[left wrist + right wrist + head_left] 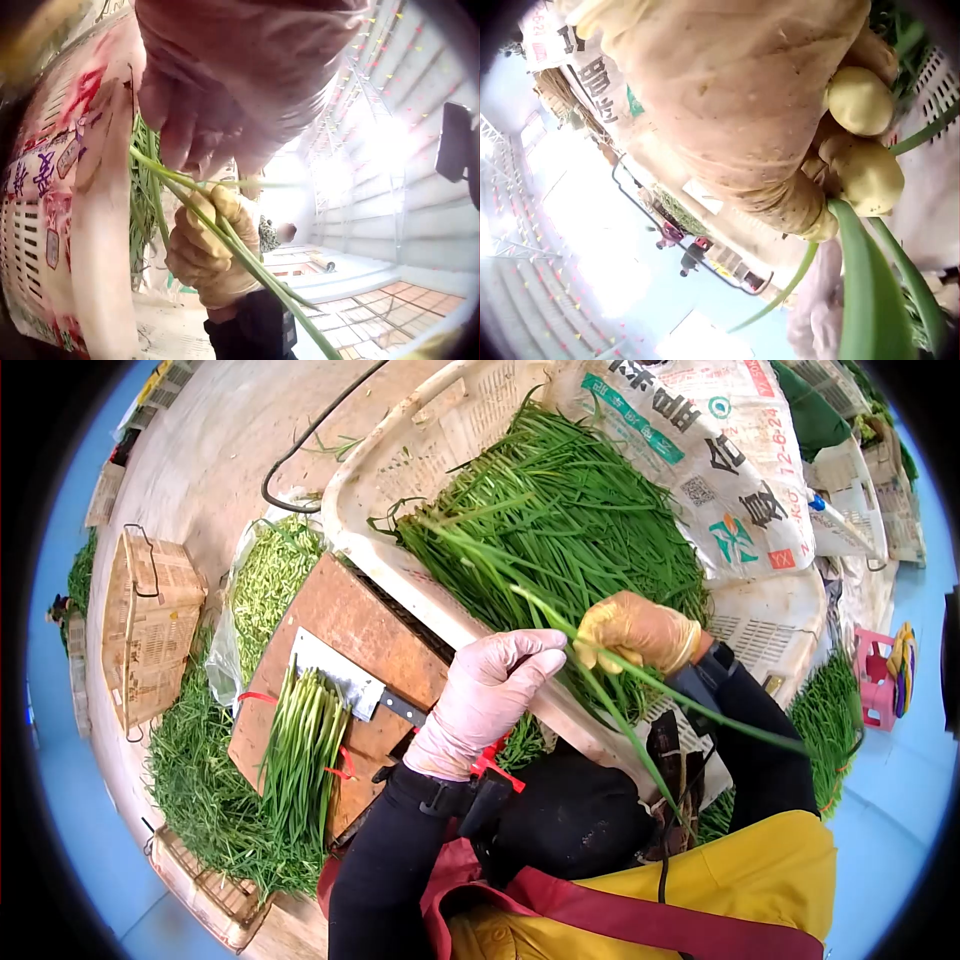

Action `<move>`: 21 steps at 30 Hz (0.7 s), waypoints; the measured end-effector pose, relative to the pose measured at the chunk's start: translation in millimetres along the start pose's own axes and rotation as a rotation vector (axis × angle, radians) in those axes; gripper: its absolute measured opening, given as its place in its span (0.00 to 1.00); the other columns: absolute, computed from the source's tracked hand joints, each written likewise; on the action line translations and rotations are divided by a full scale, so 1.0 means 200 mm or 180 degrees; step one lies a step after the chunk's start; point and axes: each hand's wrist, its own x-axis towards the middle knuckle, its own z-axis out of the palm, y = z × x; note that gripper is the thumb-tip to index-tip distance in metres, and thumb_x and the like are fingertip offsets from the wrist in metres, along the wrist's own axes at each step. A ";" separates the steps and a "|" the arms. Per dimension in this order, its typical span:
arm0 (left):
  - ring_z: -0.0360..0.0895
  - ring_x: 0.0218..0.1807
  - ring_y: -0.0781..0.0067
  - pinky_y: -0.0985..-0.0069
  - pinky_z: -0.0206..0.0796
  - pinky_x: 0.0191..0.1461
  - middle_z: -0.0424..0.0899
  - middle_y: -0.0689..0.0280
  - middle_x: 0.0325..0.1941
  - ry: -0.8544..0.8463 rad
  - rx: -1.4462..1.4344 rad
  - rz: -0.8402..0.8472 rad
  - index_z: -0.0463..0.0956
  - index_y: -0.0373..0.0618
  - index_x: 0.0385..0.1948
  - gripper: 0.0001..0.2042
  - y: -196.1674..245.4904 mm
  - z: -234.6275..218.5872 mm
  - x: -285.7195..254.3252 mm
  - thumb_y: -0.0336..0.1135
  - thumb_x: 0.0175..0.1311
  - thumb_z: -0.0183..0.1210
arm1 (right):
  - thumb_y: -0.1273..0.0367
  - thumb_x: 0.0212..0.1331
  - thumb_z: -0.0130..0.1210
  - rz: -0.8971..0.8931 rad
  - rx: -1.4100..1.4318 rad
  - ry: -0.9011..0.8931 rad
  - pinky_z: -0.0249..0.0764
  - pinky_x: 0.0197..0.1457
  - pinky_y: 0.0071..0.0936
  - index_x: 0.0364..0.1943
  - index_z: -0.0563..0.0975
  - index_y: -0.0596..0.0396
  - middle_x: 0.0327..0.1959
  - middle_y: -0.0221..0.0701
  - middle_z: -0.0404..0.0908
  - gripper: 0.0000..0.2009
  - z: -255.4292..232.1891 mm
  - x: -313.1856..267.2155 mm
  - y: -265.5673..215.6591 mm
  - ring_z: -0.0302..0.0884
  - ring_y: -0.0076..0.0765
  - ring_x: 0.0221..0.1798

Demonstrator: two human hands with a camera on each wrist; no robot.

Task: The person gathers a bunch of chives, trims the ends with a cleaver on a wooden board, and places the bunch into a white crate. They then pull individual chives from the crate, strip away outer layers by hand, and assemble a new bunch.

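Note:
My right hand [638,632], in a yellow glove, grips a few long green chive stalks [640,730] above the white crate [400,480]. In the right wrist view its curled fingers [862,135] close round the stalks [870,300]. My left hand [500,685], in a pale pink glove, pinches the same stalks [225,232] just left of the right hand [210,255]. The stalks trail down toward my lap. The crate holds a big heap of loose chives [570,520].
A wooden board [350,630] carries a cleaver [345,675] and a bunch of chives [300,745] with red bands. Trimmings [200,790] lie around it. A printed sack [700,450] covers the crate's far side. A woven basket [145,620] sits at the left.

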 end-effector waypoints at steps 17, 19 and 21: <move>0.79 0.32 0.81 0.85 0.73 0.28 0.80 0.67 0.39 0.0357 -0.1453 -0.0539 0.66 0.41 0.57 0.23 0.05 0.10 -0.06 0.26 0.59 0.62 | 0.70 0.62 0.57 -0.0723 0.1103 0.0938 0.70 0.32 0.17 0.37 0.79 0.60 0.28 0.26 0.81 0.06 0.35 0.17 -0.05 0.74 0.18 0.28; 0.78 0.33 0.81 0.85 0.73 0.26 0.79 0.67 0.41 0.0551 -0.1875 -0.0411 0.65 0.40 0.59 0.24 0.03 0.12 -0.06 0.22 0.59 0.60 | 0.70 0.62 0.56 -0.0881 0.0881 0.1106 0.70 0.32 0.16 0.37 0.79 0.60 0.28 0.26 0.81 0.06 0.36 0.19 -0.06 0.74 0.18 0.28; 0.77 0.31 0.81 0.85 0.73 0.25 0.79 0.67 0.40 0.0595 -0.1909 -0.0334 0.64 0.40 0.59 0.25 0.04 0.10 -0.07 0.22 0.59 0.61 | 0.70 0.64 0.53 -0.1125 0.1131 0.1261 0.69 0.32 0.15 0.36 0.79 0.59 0.28 0.26 0.81 0.07 0.40 0.20 -0.07 0.73 0.18 0.27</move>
